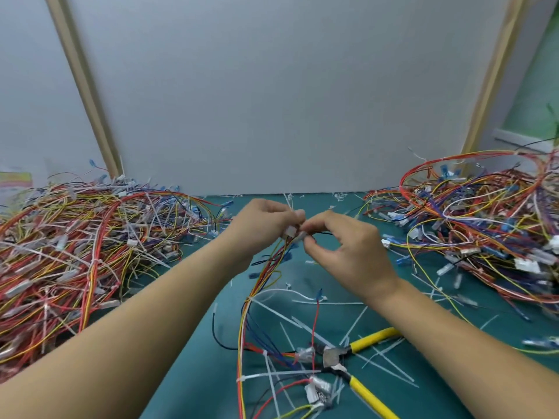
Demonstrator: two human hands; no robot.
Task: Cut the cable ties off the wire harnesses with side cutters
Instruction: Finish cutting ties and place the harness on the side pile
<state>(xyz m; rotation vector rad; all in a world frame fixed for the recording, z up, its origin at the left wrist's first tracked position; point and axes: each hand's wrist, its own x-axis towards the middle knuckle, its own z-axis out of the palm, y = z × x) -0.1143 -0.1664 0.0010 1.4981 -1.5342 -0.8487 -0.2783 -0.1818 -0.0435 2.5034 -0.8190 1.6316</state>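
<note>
Over the middle of the green mat (193, 352), both hands hold up one end of a wire harness (246, 313). My left hand (263, 228) grips its white connector end. My right hand (348, 246) pinches a small pale connector and a thin black wire right beside it. The harness's red, yellow, orange and blue wires trail down toward me, with white cable ties (269, 375) still around them near the bottom. The side cutters (351, 361), with yellow handles, lie on the mat at the lower right, untouched, jaws by the harness.
A large heap of tied harnesses (81, 255) fills the left of the mat. A second heap of harnesses (484, 225) fills the right. Several cut white tie scraps (329, 303) litter the mat between them. A grey wall panel (272, 101) stands close behind.
</note>
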